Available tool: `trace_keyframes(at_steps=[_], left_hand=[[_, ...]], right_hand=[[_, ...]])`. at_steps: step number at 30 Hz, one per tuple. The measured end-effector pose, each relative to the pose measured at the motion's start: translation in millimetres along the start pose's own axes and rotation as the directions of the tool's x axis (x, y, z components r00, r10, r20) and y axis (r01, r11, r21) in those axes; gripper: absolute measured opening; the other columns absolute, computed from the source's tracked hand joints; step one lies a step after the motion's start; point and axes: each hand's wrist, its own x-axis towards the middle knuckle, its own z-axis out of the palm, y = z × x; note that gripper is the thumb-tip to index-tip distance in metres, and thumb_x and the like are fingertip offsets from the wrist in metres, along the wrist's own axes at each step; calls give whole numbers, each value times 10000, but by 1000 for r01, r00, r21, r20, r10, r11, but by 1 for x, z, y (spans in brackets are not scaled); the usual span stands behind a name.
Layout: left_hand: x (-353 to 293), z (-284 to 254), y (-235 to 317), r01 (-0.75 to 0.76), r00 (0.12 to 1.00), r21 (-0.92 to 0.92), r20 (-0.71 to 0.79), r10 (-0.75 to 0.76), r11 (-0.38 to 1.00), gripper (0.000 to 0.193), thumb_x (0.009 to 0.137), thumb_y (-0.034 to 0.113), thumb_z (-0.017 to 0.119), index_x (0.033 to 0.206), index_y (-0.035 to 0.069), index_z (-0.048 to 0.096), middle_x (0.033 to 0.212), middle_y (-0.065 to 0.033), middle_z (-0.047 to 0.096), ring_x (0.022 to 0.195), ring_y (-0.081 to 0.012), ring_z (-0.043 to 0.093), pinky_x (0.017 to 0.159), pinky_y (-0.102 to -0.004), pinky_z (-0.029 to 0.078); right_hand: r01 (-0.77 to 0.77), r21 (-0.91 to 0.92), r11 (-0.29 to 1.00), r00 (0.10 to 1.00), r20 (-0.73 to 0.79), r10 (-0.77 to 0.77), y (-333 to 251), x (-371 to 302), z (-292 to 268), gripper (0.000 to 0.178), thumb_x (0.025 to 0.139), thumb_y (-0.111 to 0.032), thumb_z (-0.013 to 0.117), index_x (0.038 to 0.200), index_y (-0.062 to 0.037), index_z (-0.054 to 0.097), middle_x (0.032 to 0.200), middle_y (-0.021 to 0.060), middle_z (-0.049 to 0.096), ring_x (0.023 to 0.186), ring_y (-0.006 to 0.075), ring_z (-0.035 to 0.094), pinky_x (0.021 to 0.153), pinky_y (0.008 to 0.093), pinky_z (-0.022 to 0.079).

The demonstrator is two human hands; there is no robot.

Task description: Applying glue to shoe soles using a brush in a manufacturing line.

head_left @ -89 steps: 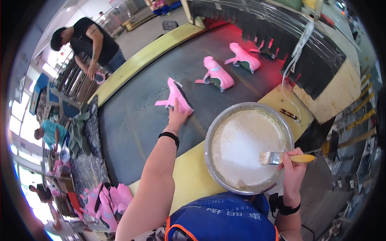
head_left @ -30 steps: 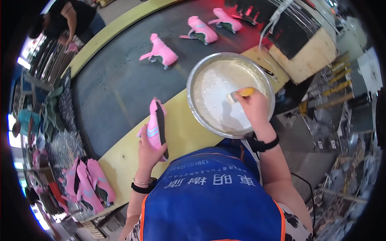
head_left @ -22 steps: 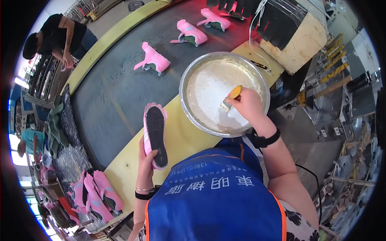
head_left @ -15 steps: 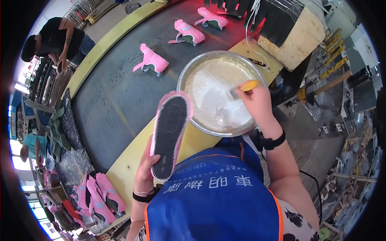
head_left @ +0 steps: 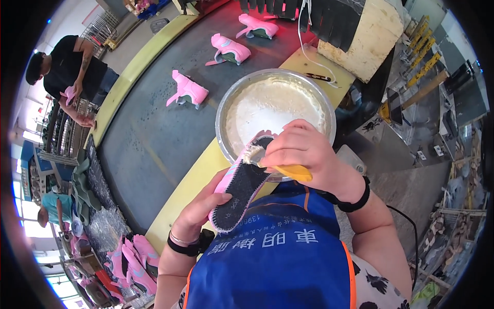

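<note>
Left hand (head_left: 198, 216) is wrapped around a pink shoe (head_left: 242, 183), dark sole facing up, held over the yellow belt edge (head_left: 177, 198) right at the rim of the metal bowl (head_left: 226, 110). Its long axis runs diagonal, far end pointing up-right toward the bowl, near end down-left at the blue apron (head_left: 278, 262). Right hand (head_left: 303, 154) is closed on a yellow-handled brush (head_left: 280, 169), bristles on the sole's upper end, I think touching

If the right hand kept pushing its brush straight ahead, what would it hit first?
The right hand points its brush left at the dark sole of the pink shoe; the bristles seem to be touching it already, though depth is uncertain.
</note>
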Motion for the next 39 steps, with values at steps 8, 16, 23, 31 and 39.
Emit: trace_keyframes(at_steps=[8,16,23,31,39], left_hand=[[-8,-1,1,11,1000,-139,-12,-13,990,779,839,255,554,1494,-90,312,1455,-203,484,1338,-246,489,1132,-326,350],[-15,-4,-7,22,999,-242,-39,-32,970,818,810,279,593,1486,-94,325,1450,-205,489,1335,-241,495,1134,-323,349],[-14,-12,-18,-50,998,-147,-44,43,988,927,718,280,651,1496,-89,307,1467,-207,470,1340,-258,496,1130,-328,365],[-16,-10,-21,-88,995,-64,-42,86,994,927,737,280,633,1522,-58,273,1492,-209,432,1391,-273,432,1164,-358,303],[-13,-5,-27,-127,988,46,-81,130,991,964,723,335,643,1523,-47,267,1487,-201,440,1385,-269,439,1158,-372,312]], right_hand=[[-203,-65,977,972,-131,193,47,-8,-1,115,813,-136,743,916,-141,693,889,-2,674,870,230,633,829,359,414],[-129,170,977,979,-133,152,31,-8,19,130,797,-82,773,897,-108,694,880,55,676,862,257,651,771,357,472],[-450,147,881,855,-215,472,32,-12,21,93,844,-38,715,895,-35,637,815,104,656,645,245,649,595,343,507],[-616,-113,779,772,-281,570,22,-8,34,157,883,-119,696,809,-45,579,619,78,600,523,229,610,515,339,461],[-544,149,825,749,-357,558,17,-8,39,158,876,-122,696,822,-32,578,584,86,590,520,247,614,512,355,465]])
